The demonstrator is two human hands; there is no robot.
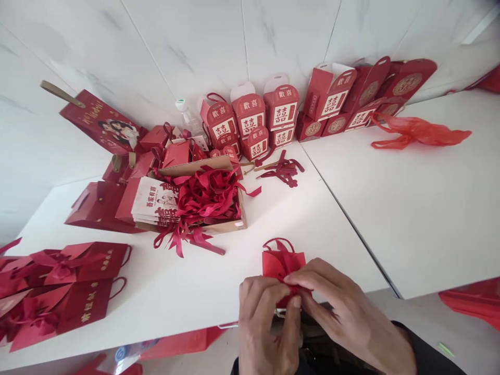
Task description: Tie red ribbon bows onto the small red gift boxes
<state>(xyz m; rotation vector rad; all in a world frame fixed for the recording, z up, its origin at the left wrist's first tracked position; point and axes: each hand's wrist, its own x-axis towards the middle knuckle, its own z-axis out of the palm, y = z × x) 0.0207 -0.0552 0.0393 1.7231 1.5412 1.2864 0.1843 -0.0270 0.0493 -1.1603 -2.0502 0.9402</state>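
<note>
A small red gift bag (272, 262) with a cord handle stands at the table's front edge, a red ribbon (286, 263) across its top. Both my hands close in on it from the near side. My left hand (265, 317) pinches at the ribbon with thumb and forefinger. From the right, my right hand (344, 307) pinches the ribbon at the same spot, its fingertips nearly meeting the left ones. The fingers cover the middle of the ribbon and the lower part of the bag.
Beyond the hands, a cardboard box (240, 221) holds red ribbons (211, 192) and printed cards (154, 200). Ribbon-tied gift bags (89, 302) stand at left. Red candy boxes (248, 117) line the wall. A red plastic bag (422, 131) lies right of the table seam.
</note>
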